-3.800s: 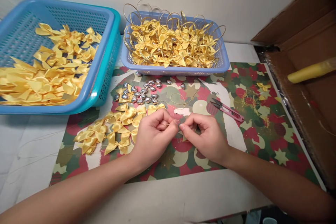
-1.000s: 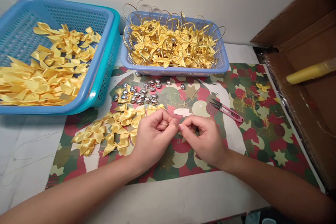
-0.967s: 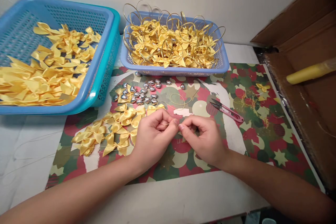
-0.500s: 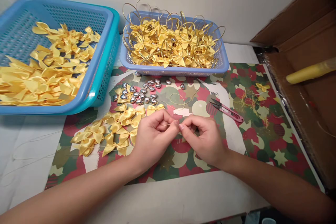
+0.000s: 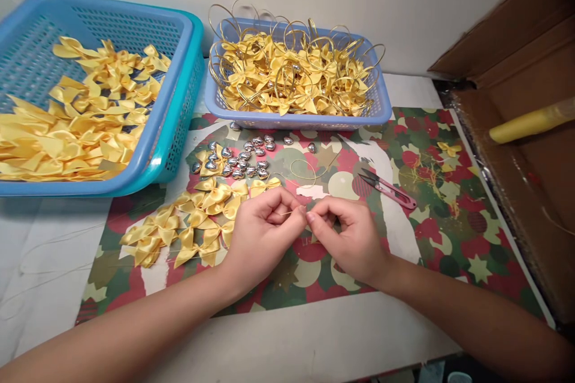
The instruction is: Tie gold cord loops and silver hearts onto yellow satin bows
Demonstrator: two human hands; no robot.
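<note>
My left hand [image 5: 269,233] and my right hand [image 5: 348,236] meet fingertip to fingertip over the patterned sheet [image 5: 309,287]. Both are closed in a pinch on a thin yellowish thread [image 5: 283,213], which shows at the left fingers; its end between the fingertips is too small to make out. A loop of thread [image 5: 303,173] lies just beyond the hands. Left of my left hand are several yellow satin bows [image 5: 197,221]. Silvery heart-shaped beads [image 5: 242,161] are scattered behind them.
Pink-handled thread snips [image 5: 389,188] lie right of the hands. A blue basket [image 5: 177,60] of bows stands at left; a second basket [image 5: 296,121] at the back holds bows with gold wire rings. Thread scraps [image 5: 429,175] lie near a cardboard box [image 5: 516,191].
Almost nothing differs. Both hands keep their pinch in the same place, and the view has shifted very slightly.
</note>
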